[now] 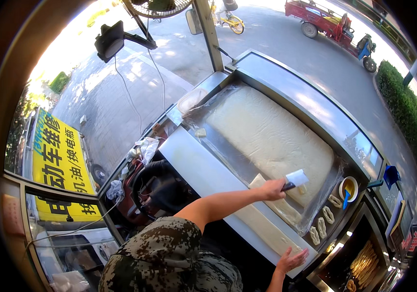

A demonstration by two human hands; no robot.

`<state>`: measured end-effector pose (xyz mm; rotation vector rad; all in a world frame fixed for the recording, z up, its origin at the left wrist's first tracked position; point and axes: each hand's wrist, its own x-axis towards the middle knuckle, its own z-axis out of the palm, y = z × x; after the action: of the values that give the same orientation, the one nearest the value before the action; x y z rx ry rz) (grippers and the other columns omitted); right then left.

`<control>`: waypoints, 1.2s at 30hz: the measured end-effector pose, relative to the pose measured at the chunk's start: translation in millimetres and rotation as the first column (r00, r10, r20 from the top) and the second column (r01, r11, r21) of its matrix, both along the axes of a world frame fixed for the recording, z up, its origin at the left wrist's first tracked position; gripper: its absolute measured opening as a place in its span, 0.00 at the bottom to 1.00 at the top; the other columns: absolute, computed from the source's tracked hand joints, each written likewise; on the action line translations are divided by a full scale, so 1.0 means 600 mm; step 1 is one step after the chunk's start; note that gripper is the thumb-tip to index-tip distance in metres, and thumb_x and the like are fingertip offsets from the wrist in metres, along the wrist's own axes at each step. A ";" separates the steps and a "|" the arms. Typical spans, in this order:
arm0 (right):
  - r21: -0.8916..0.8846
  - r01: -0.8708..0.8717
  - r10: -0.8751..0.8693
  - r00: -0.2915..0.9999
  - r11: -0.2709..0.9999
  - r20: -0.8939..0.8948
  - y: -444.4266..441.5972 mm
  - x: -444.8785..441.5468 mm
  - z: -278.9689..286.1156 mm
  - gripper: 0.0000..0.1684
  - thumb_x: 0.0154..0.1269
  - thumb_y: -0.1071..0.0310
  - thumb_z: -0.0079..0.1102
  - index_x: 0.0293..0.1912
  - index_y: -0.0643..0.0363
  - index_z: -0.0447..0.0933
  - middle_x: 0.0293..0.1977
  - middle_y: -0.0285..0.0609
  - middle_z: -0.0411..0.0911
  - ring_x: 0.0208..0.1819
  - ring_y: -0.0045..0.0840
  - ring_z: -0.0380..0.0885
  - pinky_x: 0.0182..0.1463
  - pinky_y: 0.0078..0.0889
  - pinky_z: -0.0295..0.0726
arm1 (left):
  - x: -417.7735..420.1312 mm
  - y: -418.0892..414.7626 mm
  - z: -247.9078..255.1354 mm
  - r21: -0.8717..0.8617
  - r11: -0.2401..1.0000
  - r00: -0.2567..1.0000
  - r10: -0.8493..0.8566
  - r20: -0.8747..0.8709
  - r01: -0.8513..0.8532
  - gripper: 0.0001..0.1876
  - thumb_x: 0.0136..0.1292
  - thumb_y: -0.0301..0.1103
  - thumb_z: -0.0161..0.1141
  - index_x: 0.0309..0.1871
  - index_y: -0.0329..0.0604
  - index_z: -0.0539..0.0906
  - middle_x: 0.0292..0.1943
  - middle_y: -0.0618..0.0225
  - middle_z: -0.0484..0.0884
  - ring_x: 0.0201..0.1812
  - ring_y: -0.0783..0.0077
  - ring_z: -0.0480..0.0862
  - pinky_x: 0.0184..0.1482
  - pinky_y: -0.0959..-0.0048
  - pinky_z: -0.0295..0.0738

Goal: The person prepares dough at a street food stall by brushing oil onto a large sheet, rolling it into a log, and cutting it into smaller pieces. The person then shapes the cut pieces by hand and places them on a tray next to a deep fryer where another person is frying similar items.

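My left hand (273, 189) grips the dark handle of a broad, flat-bladed dough cutter (297, 179), its blade above the near edge of a large slab of pale dough (270, 127). The slab lies on plastic sheeting (226, 146) in a shallow metal tray. A cut piece of dough (285, 211) lies along the slab's near side, below my left hand. On the white work board (197, 168) rests a long flat dough strip (263, 228). My right hand (292, 260), fingers extended, is at the strip's right end; whether it touches the dough I cannot tell.
Several twisted dough pieces (321, 227) lie beside the tray, near a bowl (348, 188) of yellowish liquid with a blue-handled utensil. At the lower right, a fryer (350, 252) holds browned dough sticks (364, 264). A fan (157, 7) hangs above; glass panels (314, 98) edge the counter.
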<state>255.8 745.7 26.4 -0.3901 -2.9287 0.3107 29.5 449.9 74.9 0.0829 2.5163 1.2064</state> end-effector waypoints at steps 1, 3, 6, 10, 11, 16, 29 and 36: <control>-0.130 0.007 -0.005 1.000 0.992 0.013 -0.017 -0.008 0.006 0.45 0.72 0.41 0.50 0.73 0.65 0.53 0.67 0.58 0.66 0.68 0.50 0.66 0.70 0.55 0.61 | 0.042 0.014 0.004 0.077 0.996 0.999 -0.037 0.020 0.035 0.19 0.56 0.39 0.61 0.47 0.39 0.73 0.42 0.47 0.82 0.45 0.43 0.82 0.47 0.54 0.76; -0.691 0.145 -0.139 0.988 0.708 0.065 -0.062 -0.030 0.011 0.36 0.74 0.47 0.52 0.69 0.64 0.62 0.57 0.50 0.76 0.57 0.40 0.76 0.62 0.45 0.72 | 0.120 0.050 0.006 0.207 0.962 0.981 -0.189 0.039 0.177 0.18 0.55 0.36 0.60 0.47 0.39 0.73 0.39 0.49 0.81 0.42 0.44 0.81 0.44 0.56 0.76; -0.991 0.111 -0.338 0.932 -0.072 0.129 -0.154 -0.078 0.088 0.27 0.76 0.46 0.50 0.53 0.63 0.75 0.45 0.40 0.78 0.45 0.27 0.79 0.49 0.35 0.79 | 0.210 0.104 0.003 0.416 0.827 0.925 -0.352 -0.142 0.378 0.19 0.57 0.37 0.64 0.49 0.40 0.73 0.40 0.51 0.80 0.43 0.47 0.81 0.45 0.56 0.75; -0.888 0.380 -0.440 0.773 -0.258 0.458 -0.112 -0.078 0.052 0.23 0.68 0.50 0.52 0.34 0.62 0.76 0.26 0.42 0.77 0.32 0.27 0.80 0.36 0.35 0.80 | 0.241 0.093 -0.002 0.327 0.692 0.751 -0.486 -0.447 0.643 0.28 0.56 0.44 0.69 0.57 0.42 0.74 0.48 0.53 0.78 0.50 0.48 0.78 0.51 0.54 0.74; -0.878 0.387 -0.363 0.804 -0.281 0.470 -0.077 -0.070 0.025 0.23 0.67 0.50 0.50 0.36 0.64 0.75 0.22 0.42 0.75 0.30 0.28 0.79 0.36 0.38 0.80 | 0.232 0.077 -0.010 0.224 0.765 0.765 -0.477 -0.433 0.603 0.30 0.55 0.45 0.70 0.58 0.42 0.74 0.51 0.54 0.77 0.55 0.49 0.76 0.58 0.54 0.71; -0.822 0.529 -0.585 0.742 0.211 0.328 -0.068 -0.017 0.100 0.19 0.62 0.57 0.57 0.29 0.66 0.73 0.20 0.50 0.73 0.20 0.36 0.76 0.24 0.44 0.78 | 0.192 -0.077 -0.074 0.007 1.000 0.867 -0.010 -0.499 0.015 0.25 0.61 0.44 0.66 0.58 0.43 0.75 0.57 0.55 0.75 0.61 0.52 0.73 0.64 0.56 0.66; -0.590 0.628 -0.646 0.730 0.508 0.221 -0.070 0.088 0.166 0.17 0.60 0.65 0.56 0.21 0.68 0.74 0.20 0.48 0.76 0.20 0.36 0.75 0.22 0.42 0.71 | 0.230 -0.228 -0.110 -0.184 0.983 0.883 -0.078 -0.462 -0.009 0.34 0.63 0.54 0.61 0.66 0.43 0.70 0.66 0.55 0.69 0.71 0.52 0.64 0.72 0.56 0.57; -0.485 0.677 -0.654 0.714 0.554 0.250 -0.047 0.133 0.163 0.18 0.59 0.62 0.59 0.22 0.68 0.78 0.20 0.51 0.78 0.21 0.37 0.76 0.26 0.45 0.74 | 0.232 -0.233 -0.100 -0.215 0.977 0.880 -0.116 -0.460 0.017 0.35 0.62 0.56 0.61 0.65 0.41 0.71 0.66 0.54 0.68 0.72 0.52 0.62 0.73 0.55 0.55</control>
<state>335.7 717.6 124.4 -1.5533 -2.3895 1.0186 169.0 310.0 14.8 0.4610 3.0117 0.9798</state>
